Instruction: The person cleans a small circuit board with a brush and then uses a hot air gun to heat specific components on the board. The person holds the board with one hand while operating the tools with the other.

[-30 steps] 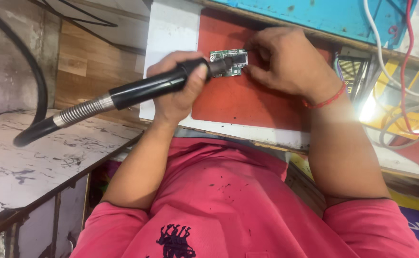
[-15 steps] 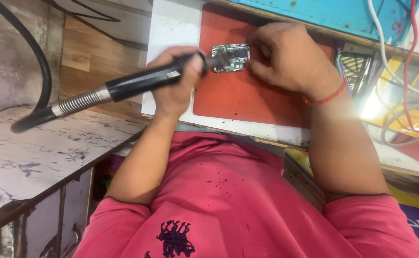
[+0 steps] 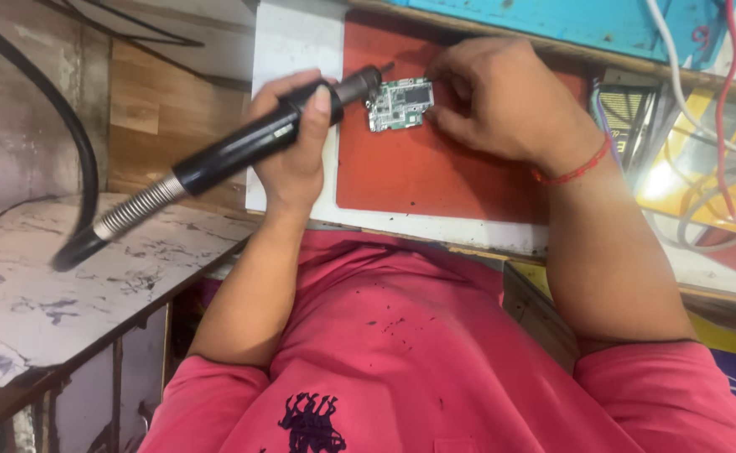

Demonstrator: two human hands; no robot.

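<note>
My left hand (image 3: 294,143) grips a black hot-air wand (image 3: 242,147) with a metal spring collar and a thick black hose. Its nozzle points at the left edge of a small green circuit board (image 3: 400,104). The board lies on a red work mat (image 3: 435,172). My right hand (image 3: 502,96), with a red thread on the wrist, rests on the mat with its fingers at the board's right edge, steadying it. Whether it holds a small tool is hidden.
A white bench top (image 3: 296,38) lies under the mat, with a blue panel (image 3: 586,21) behind. White and red cables (image 3: 703,92) and a yellow sheet sit at the right. A marbled grey table (image 3: 41,277) stands at the left.
The wand has swung so its hose end sits lower and its nozzle higher, still at the board's left edge. My right hand stays at the board.
</note>
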